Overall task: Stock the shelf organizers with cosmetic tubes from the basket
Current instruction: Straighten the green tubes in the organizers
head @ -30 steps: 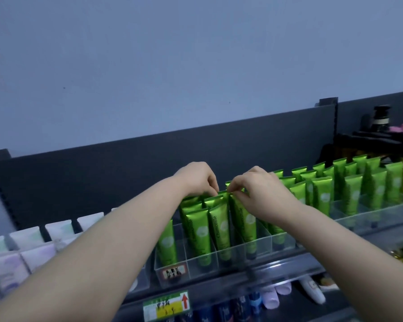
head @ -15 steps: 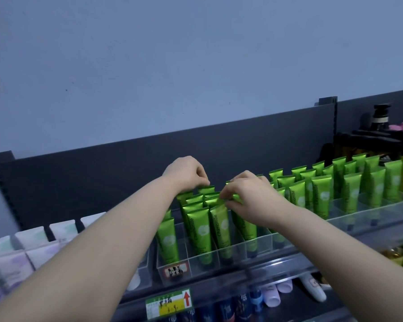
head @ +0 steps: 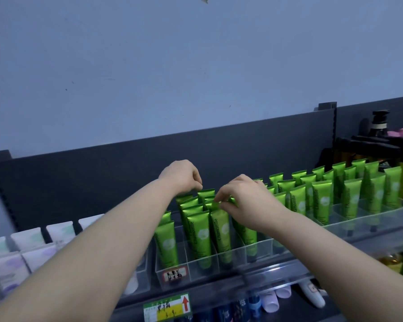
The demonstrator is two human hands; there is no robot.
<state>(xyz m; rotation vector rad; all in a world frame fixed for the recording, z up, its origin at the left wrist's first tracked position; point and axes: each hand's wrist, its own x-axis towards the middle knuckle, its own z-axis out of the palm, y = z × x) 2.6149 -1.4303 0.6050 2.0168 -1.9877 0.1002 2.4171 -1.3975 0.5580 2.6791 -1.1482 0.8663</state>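
Note:
Green cosmetic tubes (head: 221,231) stand cap-down in rows inside a clear shelf organizer (head: 197,267) on the top shelf. My left hand (head: 180,176) curls over the crimped tops of the tubes at the back of the middle rows, fingertips touching them. My right hand (head: 244,201) pinches the flat top of one green tube in a row just right of centre. More green tubes (head: 321,201) fill a second clear organizer (head: 368,217) to the right. The basket is out of view.
White and lilac tubes (head: 30,249) stand in an organizer at the left. A dark back panel (head: 102,180) rises behind the shelf. A green-yellow price tag (head: 166,306) hangs on the shelf edge. Small bottles (head: 270,303) lie on the shelf below. Dark bottles (head: 379,124) stand at far right.
Both hands have reached a little farther back and up over the tubes. My right hand has shifted its pinch along the row of tube tops.

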